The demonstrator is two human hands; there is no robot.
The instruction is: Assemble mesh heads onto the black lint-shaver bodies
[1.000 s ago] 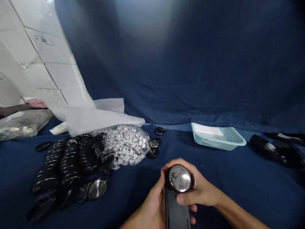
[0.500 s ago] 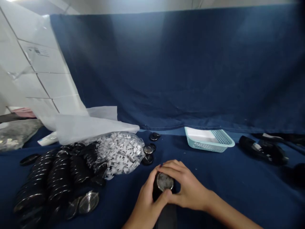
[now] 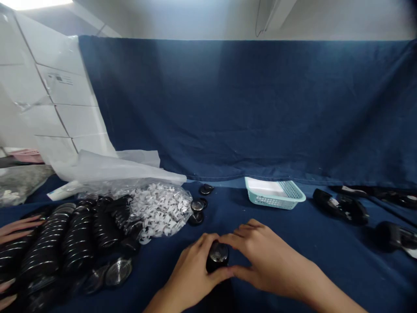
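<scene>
A black cylindrical piece with a round perforated metal end facing up is low in the middle of the view. My left hand curls around its left side, thumb at the near edge. From the right, my right hand closes on the same piece, fingertips at the far rim and thumb at the near side. The two thumbs meet in front of it. Its lower part runs into dark shadow toward me, hard to make out. Small black round caps lie just beyond my left hand.
Left are long rows of stacked black round caps and loose mesh discs; another person's hand touches the stacks. A clear bag of small white pieces lies beside them. Beyond are a light-blue basket and black housings.
The view has tilted up and shifted slightly. Another person's hand has come in at the left edge. My hands stay around the black piece, whose mesh end now shows at a flatter angle.
</scene>
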